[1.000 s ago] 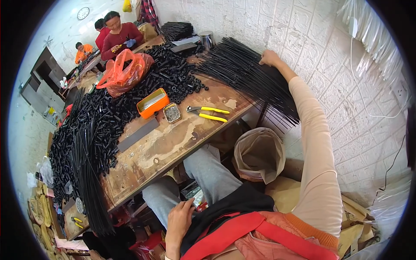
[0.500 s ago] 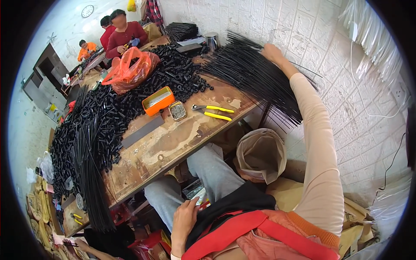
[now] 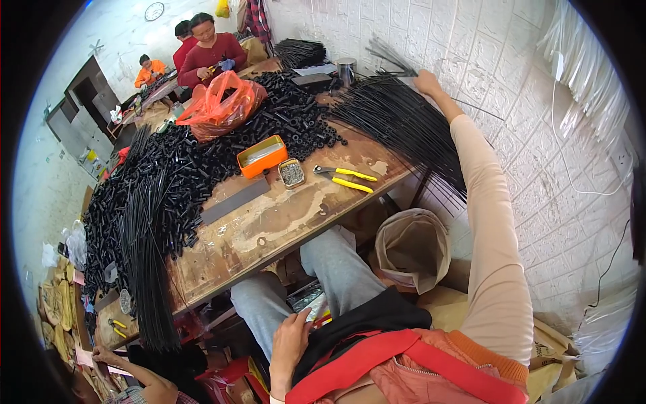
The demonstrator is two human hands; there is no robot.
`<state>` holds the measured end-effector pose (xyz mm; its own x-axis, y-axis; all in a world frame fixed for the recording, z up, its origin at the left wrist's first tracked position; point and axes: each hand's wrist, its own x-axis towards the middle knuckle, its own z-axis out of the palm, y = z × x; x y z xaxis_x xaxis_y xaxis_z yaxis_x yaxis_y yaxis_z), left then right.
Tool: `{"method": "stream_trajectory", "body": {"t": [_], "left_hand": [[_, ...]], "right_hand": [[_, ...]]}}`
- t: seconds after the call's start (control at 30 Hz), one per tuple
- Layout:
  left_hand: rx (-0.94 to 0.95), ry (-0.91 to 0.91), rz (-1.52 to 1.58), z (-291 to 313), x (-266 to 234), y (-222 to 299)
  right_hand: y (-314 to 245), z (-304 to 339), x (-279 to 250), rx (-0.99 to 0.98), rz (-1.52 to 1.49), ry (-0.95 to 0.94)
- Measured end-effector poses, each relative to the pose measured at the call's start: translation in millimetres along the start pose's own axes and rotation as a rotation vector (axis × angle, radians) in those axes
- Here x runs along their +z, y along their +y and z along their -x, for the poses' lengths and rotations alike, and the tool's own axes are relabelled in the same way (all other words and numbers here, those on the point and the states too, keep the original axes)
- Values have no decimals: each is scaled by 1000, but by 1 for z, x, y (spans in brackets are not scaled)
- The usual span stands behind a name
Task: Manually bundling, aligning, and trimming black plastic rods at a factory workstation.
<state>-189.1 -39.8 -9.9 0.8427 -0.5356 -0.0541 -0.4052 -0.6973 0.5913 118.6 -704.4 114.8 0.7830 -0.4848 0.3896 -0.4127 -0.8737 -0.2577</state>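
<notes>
At the far right of the table, my right hand is closed on thin black rods, some of them smeared by motion. Beneath it a large bundle of black rods fans over the table's corner. My left hand rests on my lap by the black cloth, fingers loosely bent and nothing visible in them. Yellow-handled pliers lie near the table's front edge. Beside them sit a small tray of tiny metal pieces and an orange box.
Short black tubes are heaped across the wooden table, with an orange plastic bag on them. Another rod bundle hangs over the left edge. An open sack stands below the right corner. People work at the back and lower left.
The rods at my right hand have spread and swung up above the bundle, blurred. My left hand stays on my lap. The whole view has shifted slightly; a person's arm at lower left shows more.
</notes>
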Motion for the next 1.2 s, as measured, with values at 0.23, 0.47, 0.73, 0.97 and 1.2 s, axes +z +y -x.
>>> {"method": "stream_trajectory", "body": {"t": [0.23,0.47,0.73,0.97,1.2], "left_hand": [[-34,11,-17,5,2,-1],[84,-6,-5,-1,-10,14],[433,168,628,-73,-114,63],[30,154,1392,-104,-138,82],[-3,400,1211,-20,-142,41]], "right_hand": [[-54,4,-49,71,-654,-481],[-152,23,-86,-202,-892,-501],[-294,128,-117,-193,-1409,-891],[-411,285,-106,-301,-1883,-792],[-404,210,-86,-797,-876,-1087]]}}
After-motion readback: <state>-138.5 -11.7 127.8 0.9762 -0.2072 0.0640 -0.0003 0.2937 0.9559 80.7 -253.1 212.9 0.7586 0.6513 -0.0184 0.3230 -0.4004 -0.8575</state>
